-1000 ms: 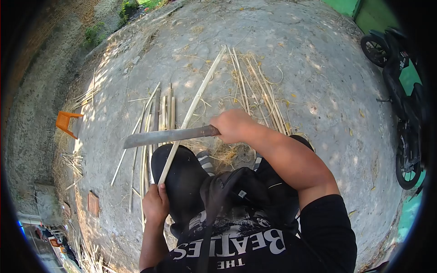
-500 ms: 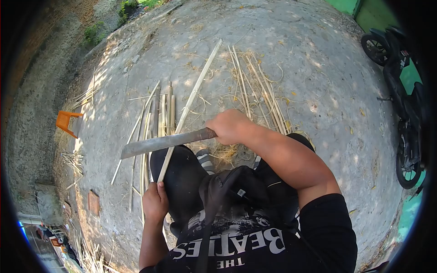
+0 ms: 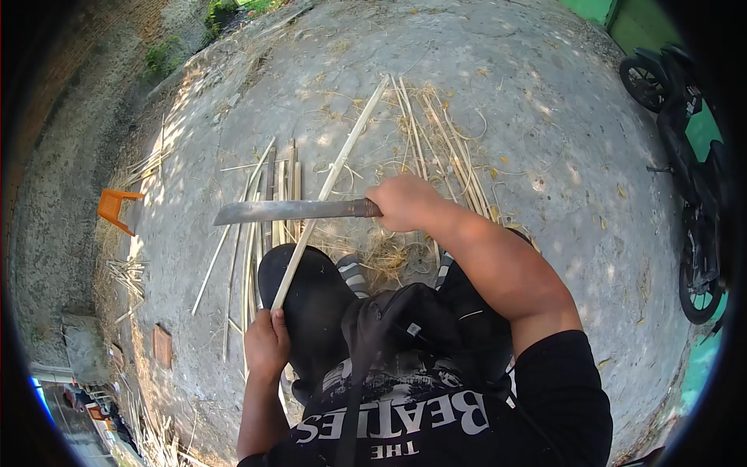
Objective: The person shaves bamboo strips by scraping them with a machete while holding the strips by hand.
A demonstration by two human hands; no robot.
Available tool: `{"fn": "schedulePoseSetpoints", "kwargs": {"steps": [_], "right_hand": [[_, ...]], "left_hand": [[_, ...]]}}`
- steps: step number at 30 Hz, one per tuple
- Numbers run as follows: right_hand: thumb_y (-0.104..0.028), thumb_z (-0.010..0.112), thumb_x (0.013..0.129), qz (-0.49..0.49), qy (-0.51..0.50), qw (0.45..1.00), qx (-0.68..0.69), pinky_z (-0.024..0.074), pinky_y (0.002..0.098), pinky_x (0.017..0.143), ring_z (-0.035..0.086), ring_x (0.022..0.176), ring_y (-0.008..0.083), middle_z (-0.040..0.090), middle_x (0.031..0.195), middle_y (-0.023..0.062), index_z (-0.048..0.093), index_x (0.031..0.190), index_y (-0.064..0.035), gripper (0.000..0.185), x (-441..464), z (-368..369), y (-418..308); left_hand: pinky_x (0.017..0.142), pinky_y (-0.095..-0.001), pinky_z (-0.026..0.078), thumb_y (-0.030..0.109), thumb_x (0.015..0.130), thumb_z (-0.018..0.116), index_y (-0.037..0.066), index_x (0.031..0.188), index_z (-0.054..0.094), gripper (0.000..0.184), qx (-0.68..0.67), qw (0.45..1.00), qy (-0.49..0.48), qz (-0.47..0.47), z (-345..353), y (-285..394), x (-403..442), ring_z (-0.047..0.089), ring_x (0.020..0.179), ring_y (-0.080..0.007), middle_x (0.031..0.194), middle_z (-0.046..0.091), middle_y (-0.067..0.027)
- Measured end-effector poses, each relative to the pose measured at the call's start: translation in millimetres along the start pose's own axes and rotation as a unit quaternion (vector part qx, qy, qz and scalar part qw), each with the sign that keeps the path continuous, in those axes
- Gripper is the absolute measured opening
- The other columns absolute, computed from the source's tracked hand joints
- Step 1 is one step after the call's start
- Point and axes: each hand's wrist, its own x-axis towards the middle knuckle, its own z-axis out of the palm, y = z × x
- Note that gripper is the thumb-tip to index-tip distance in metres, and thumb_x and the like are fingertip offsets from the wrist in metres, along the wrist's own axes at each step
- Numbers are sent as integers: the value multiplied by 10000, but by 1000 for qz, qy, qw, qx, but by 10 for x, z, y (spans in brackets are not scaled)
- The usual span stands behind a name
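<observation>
My left hand [image 3: 267, 342] is closed around the lower end of a long pale bamboo strip [image 3: 352, 138], which slants up and away to the right over my left knee. In my right hand [image 3: 405, 202] is the handle of a machete [image 3: 288, 211]. Its broad dark blade points left and crosses above the strip; whether the edge touches the strip I cannot tell. Left of my knee lie several bamboo slats [image 3: 289, 183] side by side. To the right of the held strip, thin bamboo strips [image 3: 459, 159] rest on the ground among curled shavings [image 3: 385, 261].
Grey concrete ground [image 3: 560, 257] spreads all around. An orange plastic stool [image 3: 117, 208] stands at the left, near a rough wall [image 3: 54, 194]. A black motorbike [image 3: 685, 171] is parked at the right. More split bamboo [image 3: 159, 444] lies at the lower left, near a brick [image 3: 161, 346].
The machete has moved up along the strip, away from my body, and its blade has turned closer to level. The strip's far end has dipped slightly right. My left hand keeps its grip.
</observation>
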Motion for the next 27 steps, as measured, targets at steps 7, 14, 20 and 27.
{"fn": "schedulePoseSetpoints", "kwargs": {"steps": [7,14,20,27], "right_hand": [[-180,697,822,71,-4,997,12,572,503,805,722,941,359,733,909,106,721,976,-163,156,80,-341,382],[-269,733,843,81,20,996,-6,554,524,753,713,864,373,717,856,119,696,898,-135,149,-52,-296,288],[-286,729,838,-30,2,999,-22,577,501,749,729,887,344,735,869,112,732,910,-160,145,-102,-177,-14],[-264,738,812,-27,75,997,-12,544,513,701,707,810,371,710,792,110,695,863,-140,141,-5,-268,357]], "left_hand": [[604,-598,450,329,1089,473,27,870,551,381,-15,1000,9,25,25,-73,-75,621,701,-512,728,632,-268],[615,-602,443,301,1089,474,19,869,544,365,-12,999,-25,19,-79,23,12,611,705,-521,751,634,-267],[611,-601,433,292,1087,483,20,871,532,351,-30,999,-25,22,-29,22,12,607,717,-526,752,627,-275],[583,-569,427,313,1096,463,23,890,552,366,-88,995,25,27,108,-153,-45,599,679,-516,713,610,-258]]}}
